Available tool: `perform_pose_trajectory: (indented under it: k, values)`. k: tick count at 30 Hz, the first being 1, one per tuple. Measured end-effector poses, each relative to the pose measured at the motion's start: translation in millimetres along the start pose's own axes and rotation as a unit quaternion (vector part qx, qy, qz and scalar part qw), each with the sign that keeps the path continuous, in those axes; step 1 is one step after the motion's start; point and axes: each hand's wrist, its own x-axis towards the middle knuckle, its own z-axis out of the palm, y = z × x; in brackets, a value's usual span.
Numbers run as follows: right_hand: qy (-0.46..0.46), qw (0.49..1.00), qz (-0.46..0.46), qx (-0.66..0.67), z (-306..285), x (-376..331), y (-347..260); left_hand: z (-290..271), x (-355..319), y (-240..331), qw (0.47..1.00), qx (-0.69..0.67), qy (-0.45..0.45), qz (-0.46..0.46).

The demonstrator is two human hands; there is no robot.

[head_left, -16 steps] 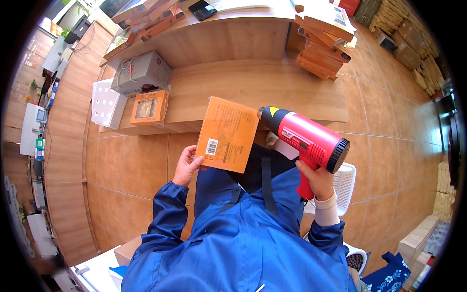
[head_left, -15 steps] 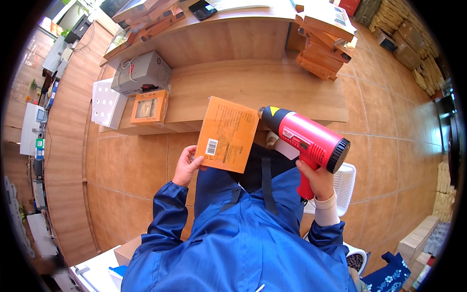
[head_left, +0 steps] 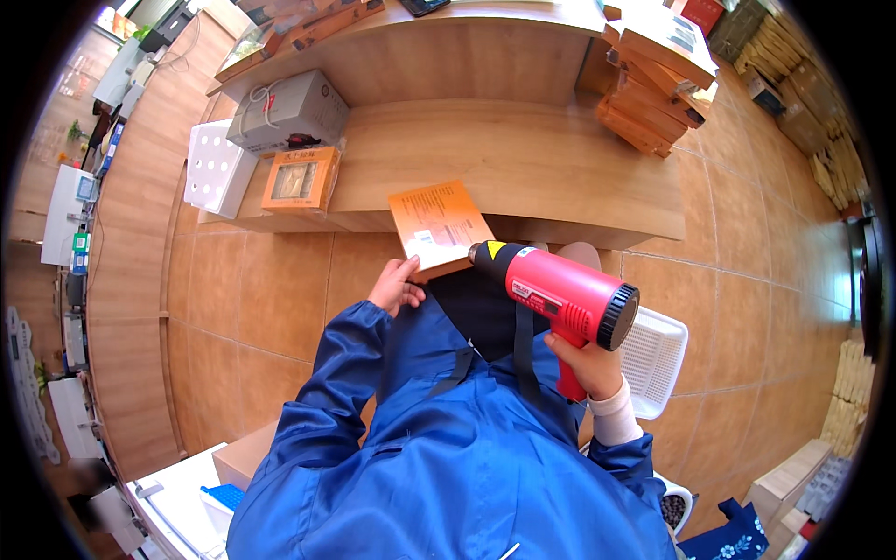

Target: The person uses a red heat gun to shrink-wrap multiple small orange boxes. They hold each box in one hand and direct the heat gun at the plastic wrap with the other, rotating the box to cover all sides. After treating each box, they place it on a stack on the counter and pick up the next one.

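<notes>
In my left hand is a flat orange box, pinched at its near left corner. The box is tilted, with its printed face and barcode label upward and its near edge toward me. My right hand grips the handle of a red heat gun with a black nozzle and a black rear cap. The nozzle points left, and its tip is close to the box's near right corner; whether they touch I cannot tell.
Ahead is a wooden bench bearing a window-front orange box, a grey carton and a white perforated box. Orange boxes are stacked at its right end. A white plastic basket stands beyond my right hand.
The orange box has tipped from facing me to lying flatter and has turned. My right hand has brought the heat gun left and lower. The whole view has shifted slightly.
</notes>
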Motion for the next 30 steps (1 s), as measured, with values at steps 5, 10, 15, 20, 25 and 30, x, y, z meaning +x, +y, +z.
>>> perform_pose_trajectory:
  k: [5, 10, 15, 20, 25, 30]
  values:
    - [0.03, 0.999, -0.008, -0.015, -1.7, 0.7, 7.6, -48.6, 44.7, 4.6, 0.975, 0.215, 0.023, -0.044]
    - [0.051, 0.998, -0.003, -0.033, -1.6, -2.2, 4.1, -42.3, 86.4, 19.7, 0.987, 0.089, 0.133, 0.018]
    - [0.016, 0.999, -0.001, -0.03, 3.4, -13.7, 7.2, -26.6, 114.9, 32.1, 0.993, 0.031, 0.083, 0.075]
    - [-0.012, 0.999, 0.0, -0.032, 5.1, -26.6, 5.0, -14.1, 96.6, 44.5, 0.972, 0.001, 0.159, 0.172]
    - [-0.001, 0.999, 0.035, -0.011, 1.6, -27.4, 2.8, -14.2, 64.4, 61.8, 0.961, -0.003, 0.174, 0.214]
    - [0.002, 1.0, 0.02, -0.015, -1.7, -29.4, 4.7, -15.9, 49.4, 68.7, 0.964, -0.013, 0.162, 0.211]
